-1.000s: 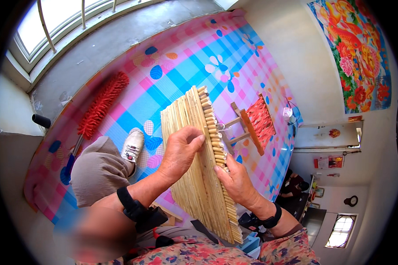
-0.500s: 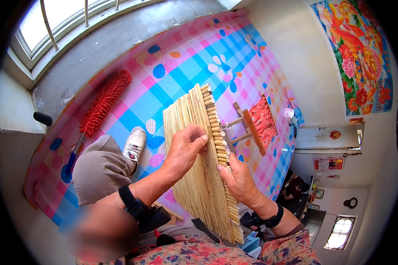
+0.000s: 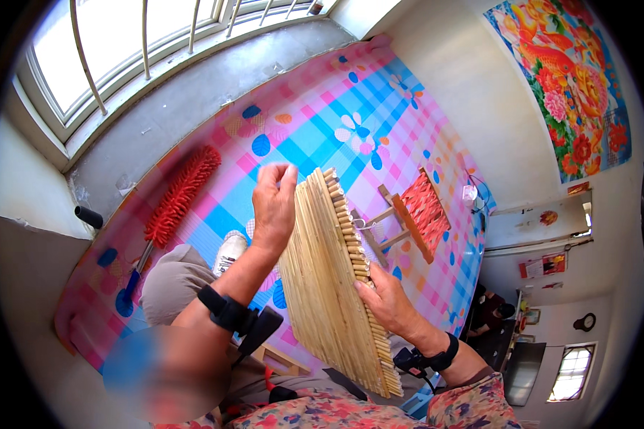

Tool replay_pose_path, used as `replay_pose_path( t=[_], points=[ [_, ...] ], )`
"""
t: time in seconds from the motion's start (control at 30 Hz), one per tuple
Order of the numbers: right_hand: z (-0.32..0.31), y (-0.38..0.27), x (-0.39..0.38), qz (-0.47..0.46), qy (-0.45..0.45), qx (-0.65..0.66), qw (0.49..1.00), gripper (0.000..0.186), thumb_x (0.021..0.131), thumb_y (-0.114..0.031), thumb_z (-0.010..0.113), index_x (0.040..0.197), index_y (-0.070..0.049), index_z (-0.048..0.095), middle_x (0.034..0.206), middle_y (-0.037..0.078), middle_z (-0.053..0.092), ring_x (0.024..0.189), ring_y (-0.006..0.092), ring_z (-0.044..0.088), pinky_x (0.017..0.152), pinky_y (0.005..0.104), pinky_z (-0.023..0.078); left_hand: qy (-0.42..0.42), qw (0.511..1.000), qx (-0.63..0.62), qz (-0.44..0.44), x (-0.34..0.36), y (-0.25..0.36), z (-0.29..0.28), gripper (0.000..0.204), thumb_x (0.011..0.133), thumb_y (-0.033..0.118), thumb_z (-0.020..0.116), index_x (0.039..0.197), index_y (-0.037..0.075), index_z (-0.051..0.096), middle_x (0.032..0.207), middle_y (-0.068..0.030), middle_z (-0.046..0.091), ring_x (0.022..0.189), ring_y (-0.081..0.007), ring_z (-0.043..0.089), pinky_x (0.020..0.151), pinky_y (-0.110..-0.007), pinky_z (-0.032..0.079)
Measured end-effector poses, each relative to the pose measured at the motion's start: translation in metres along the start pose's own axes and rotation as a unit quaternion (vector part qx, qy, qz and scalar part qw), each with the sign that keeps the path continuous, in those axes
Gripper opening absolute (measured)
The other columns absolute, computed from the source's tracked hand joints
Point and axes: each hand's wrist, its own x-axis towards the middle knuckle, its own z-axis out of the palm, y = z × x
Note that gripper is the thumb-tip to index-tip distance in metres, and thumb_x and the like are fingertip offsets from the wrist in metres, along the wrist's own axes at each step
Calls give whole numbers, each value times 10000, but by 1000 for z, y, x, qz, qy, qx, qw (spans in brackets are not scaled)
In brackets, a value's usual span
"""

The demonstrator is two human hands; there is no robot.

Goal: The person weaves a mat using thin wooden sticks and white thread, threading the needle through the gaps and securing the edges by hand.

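A stiff mat of straw-coloured plant stalks (image 3: 323,286) laid side by side stands tilted in front of me. Its right edge shows a row of cut stalk ends, with a thicker strip of stalk running alongside. My right hand (image 3: 393,304) grips this edge, thumb on the near face and fingers behind, partly hidden. Raised off the mat at its upper left, my left hand (image 3: 273,211) has its fingers curled and pinched together. Whatever they may hold is too small to make out. A bit of white thread (image 3: 366,224) shows by the row of stalk ends.
A red-seated wooden stool (image 3: 426,214) stands beyond the mat on the patterned floor sheet (image 3: 315,154). To the left lies a red fluffy duster (image 3: 184,193), near my shoe (image 3: 230,250). Another person (image 3: 488,314) is at the far right. A barred window (image 3: 122,53) is at upper left.
My left hand has come away from the stalk edge and moved up and left, fingers still pinched. My right hand keeps its grip on the mat, which has dropped slightly in view.
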Motion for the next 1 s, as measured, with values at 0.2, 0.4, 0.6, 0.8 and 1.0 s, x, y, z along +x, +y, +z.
replay_pose_path(
  t=[0.2,0.4,0.6,0.8,1.0],
  points=[
    [0,-4,-12,-7,-23,-12,1000,415,851,-129,524,1206,57,416,1002,269,565,959,405,551,801,401,444,-8,983,108,149,12,-19,12,371,961,355,413,1063,34,569,1022,-84,570,911,-129,511,799,-273,417],
    [-26,-3,-9,8,-60,46,997,342,855,-169,576,1138,15,523,988,186,596,908,255,592,783,329,456,-115,991,-30,57,0,-10,24,489,971,429,341,822,34,588,698,-12,497,652,-92,445,619,-239,388],
    [-58,-8,34,-151,81,-116,978,155,807,-30,619,960,-21,639,873,113,594,801,180,582,695,263,461,-131,991,-10,36,-4,-5,34,471,968,414,365,765,32,553,689,-13,490,654,-89,429,627,-246,388],
    [-56,4,45,-152,-4,-102,983,130,776,-11,646,903,-36,636,717,66,534,654,182,539,590,286,432,-142,989,27,41,-4,-4,45,500,948,445,387,785,0,544,677,-72,494,638,-150,428,635,-281,404],
    [-62,1,53,-182,-50,-152,970,127,759,-11,653,880,-37,624,657,63,472,574,191,485,530,305,395,-150,988,10,28,-6,0,46,501,940,450,404,772,1,549,660,-75,493,626,-151,434,621,-286,405]
  ],
)
